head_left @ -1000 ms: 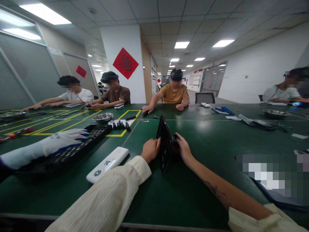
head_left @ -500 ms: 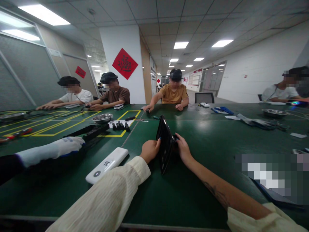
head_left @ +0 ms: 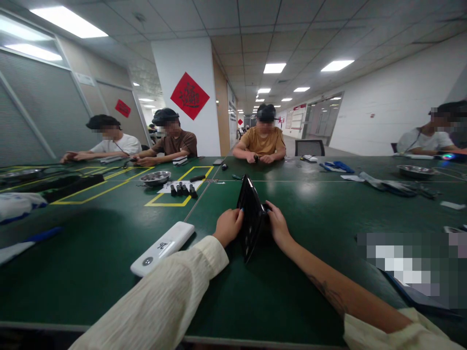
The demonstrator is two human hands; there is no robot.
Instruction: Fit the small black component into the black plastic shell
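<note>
A flat black keyboard-like panel (head_left: 249,214) stands on its edge on the green table (head_left: 284,287), in the middle of the head view. My left hand (head_left: 227,226) presses against its left face with curled fingers. My right hand (head_left: 278,224) grips its right side from behind, fingers wrapped onto it. Both sleeves are cream; the right one is pushed up to the elbow.
A white power bank (head_left: 162,248) lies just left of my left arm. Small black parts (head_left: 182,189) and a metal bowl (head_left: 155,177) sit inside yellow tape lines. A co-worker's gloved arm (head_left: 16,204) rests far left. Several people sit across the table.
The co-worker's gloved hand and black keyboard have pulled away to the far left. The person opposite drew both hands together. My hands and the panel stayed put.
</note>
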